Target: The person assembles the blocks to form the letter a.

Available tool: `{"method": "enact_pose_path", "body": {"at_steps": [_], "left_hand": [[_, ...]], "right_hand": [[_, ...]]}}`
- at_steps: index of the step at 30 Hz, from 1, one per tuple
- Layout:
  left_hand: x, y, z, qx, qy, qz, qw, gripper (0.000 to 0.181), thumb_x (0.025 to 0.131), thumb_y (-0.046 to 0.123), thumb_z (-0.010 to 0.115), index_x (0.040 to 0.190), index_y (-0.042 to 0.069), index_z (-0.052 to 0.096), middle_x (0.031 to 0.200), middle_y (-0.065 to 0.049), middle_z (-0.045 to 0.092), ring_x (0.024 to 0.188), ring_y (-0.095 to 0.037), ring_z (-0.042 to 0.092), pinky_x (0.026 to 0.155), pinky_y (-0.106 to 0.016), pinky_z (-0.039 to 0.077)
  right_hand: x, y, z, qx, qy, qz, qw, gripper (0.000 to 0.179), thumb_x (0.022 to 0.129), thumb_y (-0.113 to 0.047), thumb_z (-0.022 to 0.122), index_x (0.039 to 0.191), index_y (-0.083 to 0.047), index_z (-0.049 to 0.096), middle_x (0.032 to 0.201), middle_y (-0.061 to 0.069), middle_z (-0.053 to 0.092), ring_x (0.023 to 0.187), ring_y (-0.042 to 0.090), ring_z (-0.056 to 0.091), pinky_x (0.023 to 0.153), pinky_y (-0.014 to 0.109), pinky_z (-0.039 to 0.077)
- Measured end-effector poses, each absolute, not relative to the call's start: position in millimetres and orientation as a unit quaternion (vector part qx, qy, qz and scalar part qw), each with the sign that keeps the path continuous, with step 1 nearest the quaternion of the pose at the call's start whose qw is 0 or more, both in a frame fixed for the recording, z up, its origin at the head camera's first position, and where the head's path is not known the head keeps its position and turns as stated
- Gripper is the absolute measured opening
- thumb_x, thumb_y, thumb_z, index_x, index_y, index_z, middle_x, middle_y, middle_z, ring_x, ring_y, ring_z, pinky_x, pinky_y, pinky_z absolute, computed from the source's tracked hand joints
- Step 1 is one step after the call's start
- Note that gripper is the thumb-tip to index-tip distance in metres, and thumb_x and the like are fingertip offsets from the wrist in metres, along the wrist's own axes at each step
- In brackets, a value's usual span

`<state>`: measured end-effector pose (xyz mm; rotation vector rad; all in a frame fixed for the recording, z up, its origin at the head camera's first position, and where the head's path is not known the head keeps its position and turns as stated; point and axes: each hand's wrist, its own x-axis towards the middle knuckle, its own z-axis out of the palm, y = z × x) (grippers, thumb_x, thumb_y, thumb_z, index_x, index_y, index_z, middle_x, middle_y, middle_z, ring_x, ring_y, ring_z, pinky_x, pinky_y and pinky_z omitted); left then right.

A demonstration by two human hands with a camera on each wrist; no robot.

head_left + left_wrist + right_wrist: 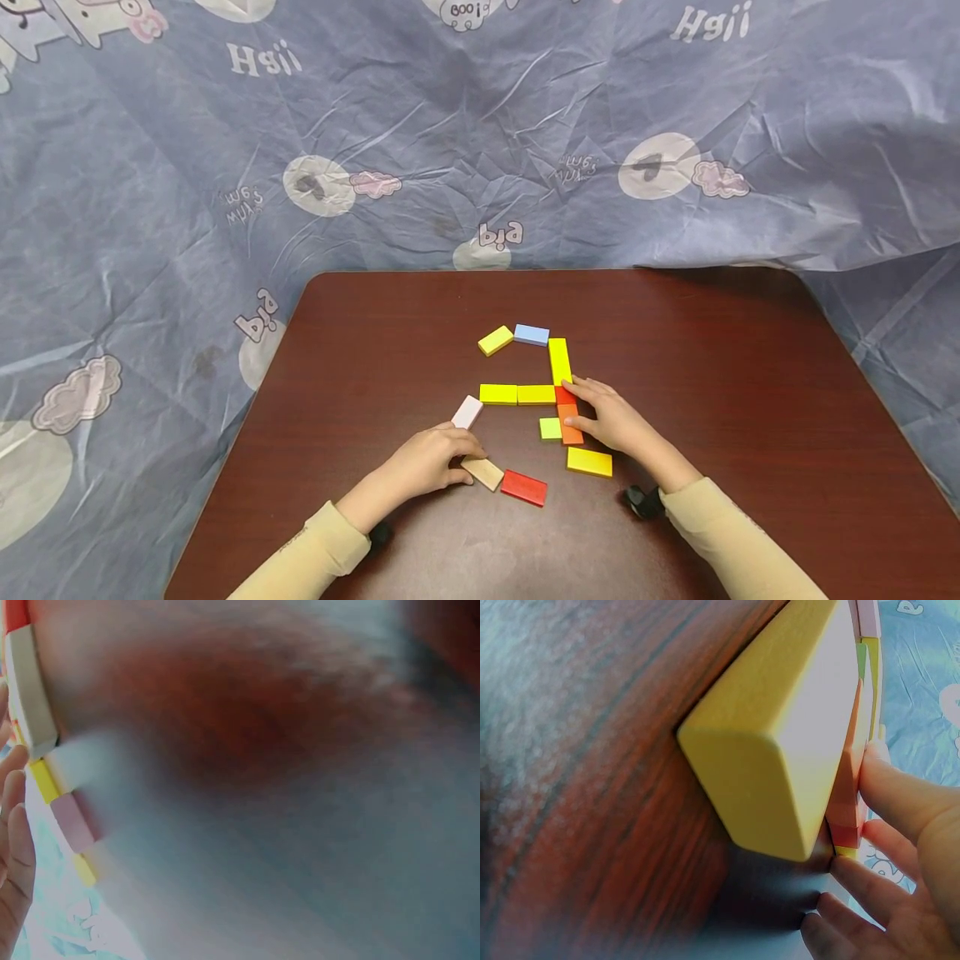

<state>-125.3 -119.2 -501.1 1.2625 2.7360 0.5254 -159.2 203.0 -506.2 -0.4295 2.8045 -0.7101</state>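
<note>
My left hand (427,462) pinches the left end of a tan wooden block (485,474) between thumb and fingers, down on the table. A red block (524,488) lies at its right end, and a pale pink block (468,412) sits just beyond the knuckles. Over on the right, my right hand (617,423) lays its thumb on an orange block (572,435). Its index fingertip touches near a small red block (564,395) and a long yellow block (559,360). In the right wrist view these fingers (870,889) look extended beside the orange block.
Two yellow blocks (498,394) run left from the small red one. A light green block (550,428) adjoins the orange block. Nearer me lies another yellow block (589,462). Farther back are a blue block (532,334) and a yellow block (496,340). Everything lies on a dark brown table (375,333).
</note>
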Motion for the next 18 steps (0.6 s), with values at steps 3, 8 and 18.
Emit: {"method": "enact_pose_path", "body": {"at_steps": [3,8,18], "left_hand": [[-125,-118,-506,0.421,0.894,0.147,0.031,0.031,0.078,0.024,0.084,0.107,0.021,0.075,0.106,0.012,0.071,0.100,-0.008,0.062,0.092,-0.027,0.051],[-126,-117,-511,0.438,0.891,0.124,-0.007,0.029,0.075,0.024,0.085,0.102,0.023,0.075,0.099,0.013,0.070,0.094,-0.008,0.059,0.087,-0.024,0.050],[-136,-121,-512,0.412,0.897,0.159,-0.010,0.027,0.074,0.024,0.087,0.099,0.021,0.076,0.093,0.011,0.070,0.087,-0.009,0.056,0.079,-0.023,0.048]], "right_hand": [[-159,203,-507,-0.148,0.953,-0.242,0.106,0.065,0.090,-0.027,0.072,0.145,-0.005,0.048,0.151,0.022,0.042,0.138,0.045,0.037,0.108,0.061,0.036],[-159,203,-509,-0.152,0.952,-0.244,0.104,0.064,0.090,-0.027,0.072,0.145,-0.005,0.048,0.151,0.022,0.042,0.138,0.045,0.037,0.108,0.061,0.036],[-159,203,-506,-0.151,0.951,-0.246,0.108,0.064,0.091,-0.027,0.071,0.146,-0.005,0.047,0.152,0.022,0.041,0.139,0.045,0.036,0.109,0.060,0.035]]}}
